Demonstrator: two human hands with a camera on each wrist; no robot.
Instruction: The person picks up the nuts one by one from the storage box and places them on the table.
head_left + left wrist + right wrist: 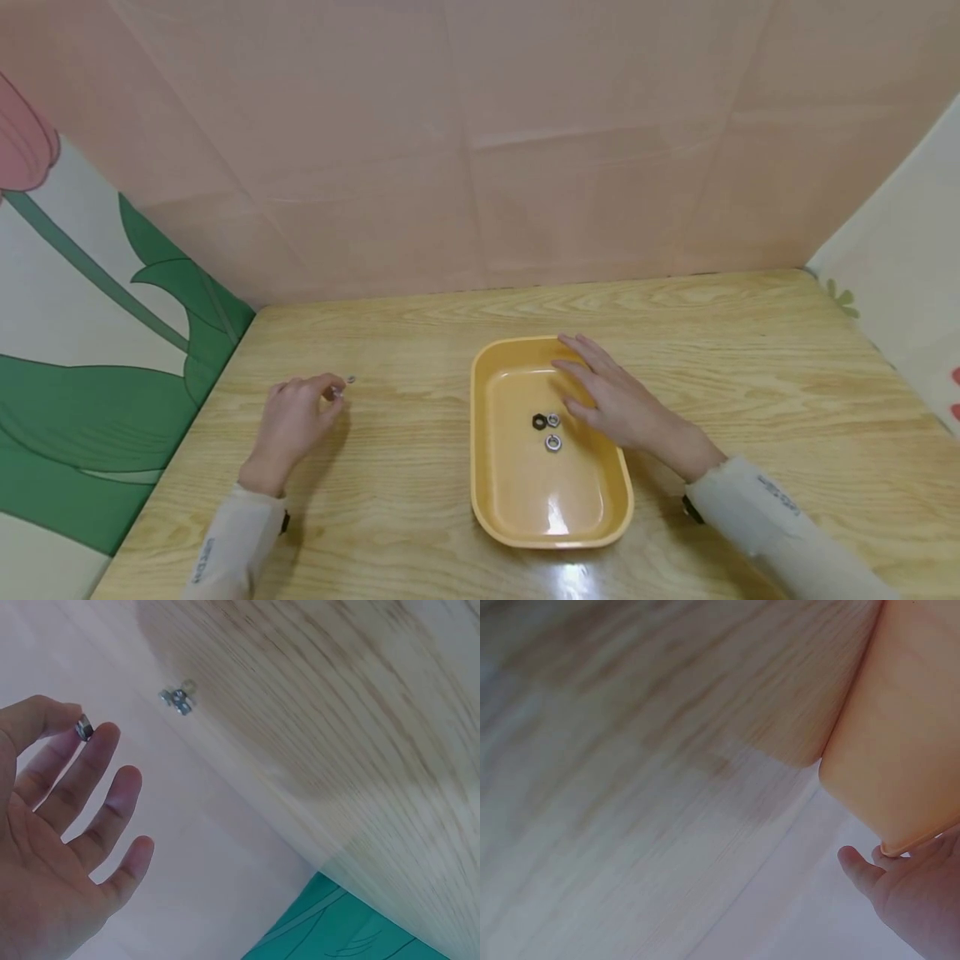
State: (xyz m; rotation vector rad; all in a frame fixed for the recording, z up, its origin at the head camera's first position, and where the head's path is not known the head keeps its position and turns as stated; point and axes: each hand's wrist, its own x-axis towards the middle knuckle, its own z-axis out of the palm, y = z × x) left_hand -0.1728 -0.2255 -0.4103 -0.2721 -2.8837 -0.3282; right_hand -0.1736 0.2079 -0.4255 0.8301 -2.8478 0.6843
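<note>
My left hand (294, 418) pinches a small metal nut (84, 727) between thumb and fingertips, above the left part of the table. Close by its fingertips, a little cluster of shiny nuts (178, 699) lies on the wood; the head view shows only a small piece of it. My right hand (622, 407) lies over the right rim of a yellow plastic tray (480, 467), its fingers spread and reaching inside. On the tray floor are a black nut (539, 422) and two silver nuts (553, 444), near one another. From the right wrist, the tray's outer wall hides its contents.
The wood-grain table (405, 467) meets a pinkish covered wall (465, 183) at the back. A panel with green leaves (75, 417) borders the left side, and a white panel (900, 275) stands on the right.
</note>
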